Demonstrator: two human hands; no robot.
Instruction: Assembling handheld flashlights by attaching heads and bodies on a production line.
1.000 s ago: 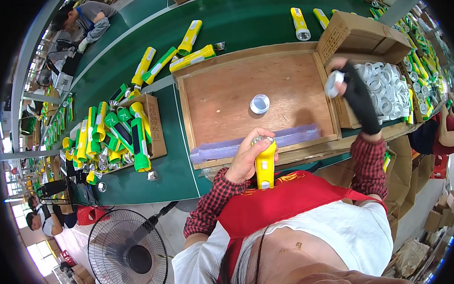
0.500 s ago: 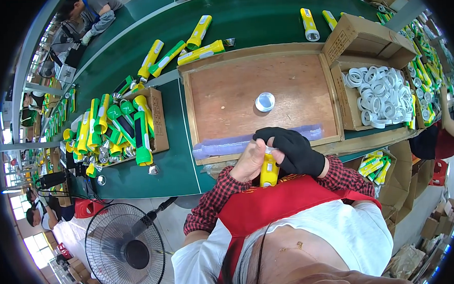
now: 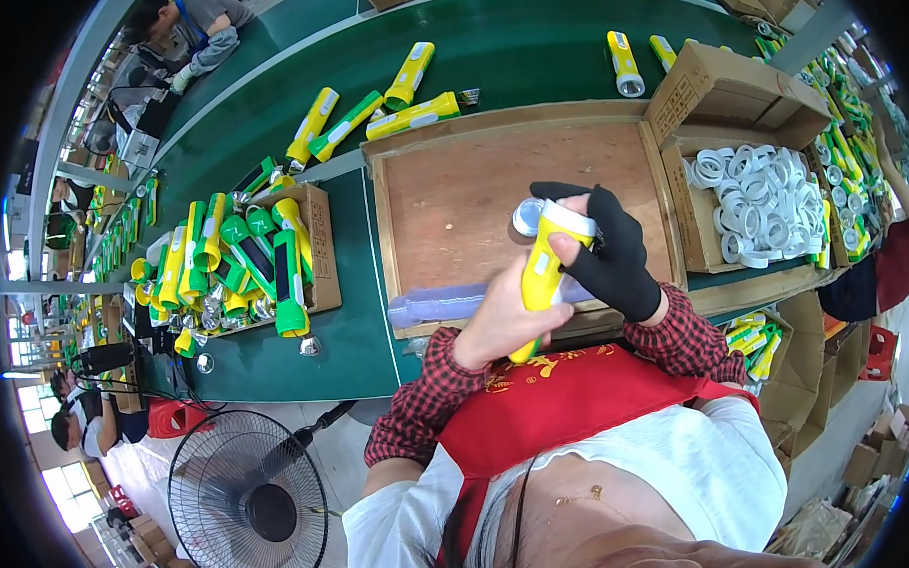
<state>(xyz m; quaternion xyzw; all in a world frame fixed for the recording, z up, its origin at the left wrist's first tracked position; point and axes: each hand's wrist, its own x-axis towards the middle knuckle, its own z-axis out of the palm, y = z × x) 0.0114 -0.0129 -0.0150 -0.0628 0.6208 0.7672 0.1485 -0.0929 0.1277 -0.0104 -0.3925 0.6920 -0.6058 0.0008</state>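
Observation:
A yellow flashlight point(image 3: 543, 270) with a white ring round its head is held between my two hands, tilted with the head away from me. My bare left hand point(image 3: 509, 317) wraps round its body. My right hand point(image 3: 614, 253), in a black glove with bare fingertips, grips the white ring at the head, thumb on the near side. Just beyond the flashlight's head, a clear round lens point(image 3: 526, 217) sits on the wooden board point(image 3: 451, 194). A rolled purple translucent sleeve point(image 3: 437, 305) lies along the board's near edge, partly hidden by my hands.
At the left, a carton point(image 3: 320, 251) overflows with green and yellow flashlights. White rings point(image 3: 757, 198) fill an open cardboard box on the right. Several flashlights point(image 3: 409, 75) lie beyond the board. A fan point(image 3: 250, 501) stands at the lower left; a co-worker point(image 3: 201, 37) sits at the far left.
Both hands have moved up and away from my body with the flashlight, which now shows more fully and tilts. My left hand has shifted down onto its body.

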